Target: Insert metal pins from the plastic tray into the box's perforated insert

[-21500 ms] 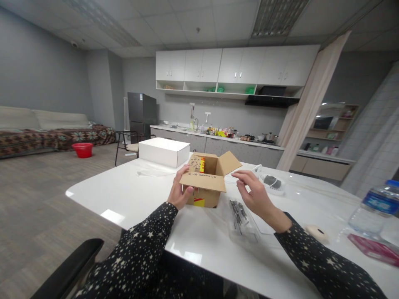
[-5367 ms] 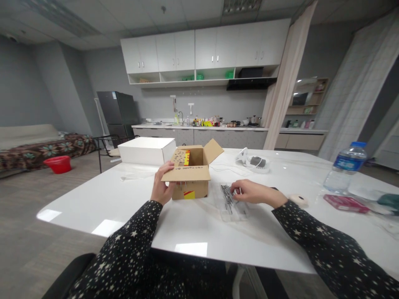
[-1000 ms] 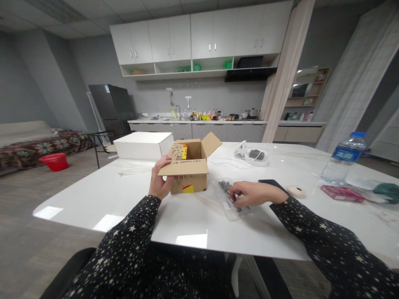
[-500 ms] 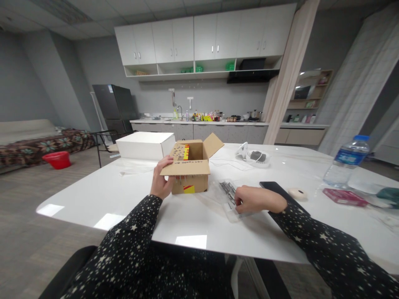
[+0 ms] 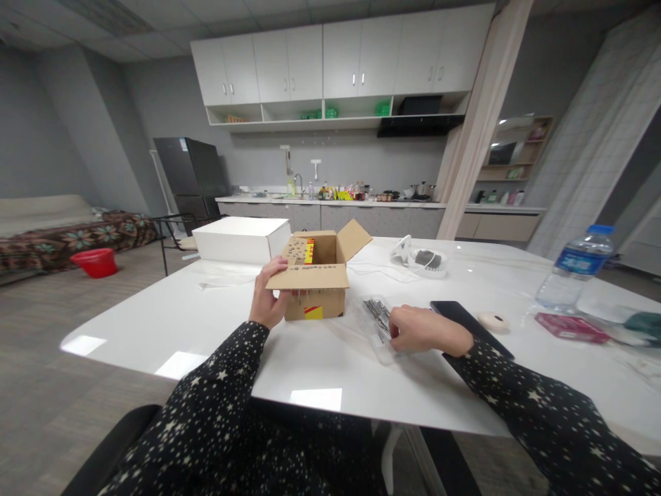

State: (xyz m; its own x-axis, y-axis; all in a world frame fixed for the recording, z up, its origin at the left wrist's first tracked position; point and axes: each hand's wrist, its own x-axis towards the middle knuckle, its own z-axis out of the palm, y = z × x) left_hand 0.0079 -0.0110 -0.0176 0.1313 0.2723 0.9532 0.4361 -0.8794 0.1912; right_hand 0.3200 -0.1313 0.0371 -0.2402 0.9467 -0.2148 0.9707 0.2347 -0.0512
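A small open cardboard box (image 5: 315,275) stands on the white table (image 5: 330,372). Its near flap lies level and carries a row of dark screw heads. My left hand (image 5: 267,303) grips that flap and the box's left side. To the right lies a clear plastic bag (image 5: 379,324) with several dark metal screws in it. My right hand (image 5: 421,329) rests on the bag with its fingers curled at the screws; what they pinch is hidden.
A white closed box (image 5: 240,239) sits behind the cardboard box. A black phone (image 5: 467,320), a small round beige object (image 5: 492,321), a pink packet (image 5: 571,328) and a water bottle (image 5: 573,270) lie to the right. A white device (image 5: 423,258) with its cable sits further back.
My right hand has drawn slightly back over the bag and curled its fingers. The left hand has kept its hold on the flap. The head has shifted a little.
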